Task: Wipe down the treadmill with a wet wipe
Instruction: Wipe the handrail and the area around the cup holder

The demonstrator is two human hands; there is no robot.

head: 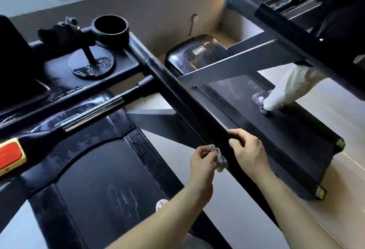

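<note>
1. Grey and crumpled, the wet wipe [220,160] was pinched between the thumb and fingertips of the left hand [203,163]. It hung just beside the inner edge of the black handrail [177,90]; whether it actually touched the rail could not be told.
2. The right hand [248,153] had its fingers curled over that same handrail, gripping it just beyond the wipe.
3. The wipe looked light, limp and soft, likely to bunch or fold over itself rather than lie flat. It would probably work best spread across the fingers and pressed flat, not held by a corner as it was.
4. The handrail looked rigid and smooth, and was probably slick where damp. A wrap-around hold sliding along its length seemed the sensible way to clean it.
5. The treadmill [110,185] lay below both forearms, with streaky marks showing on its belt and on the cover ahead of it.
6. On the console, the round black cup holder [110,28] stood upright. Its inside was dark and nothing showed in it.
7. The shallow tray [126,61] beside it held a round disc base [98,65] with a short post, and the disc's surface was smeared with wet streaks.
</note>
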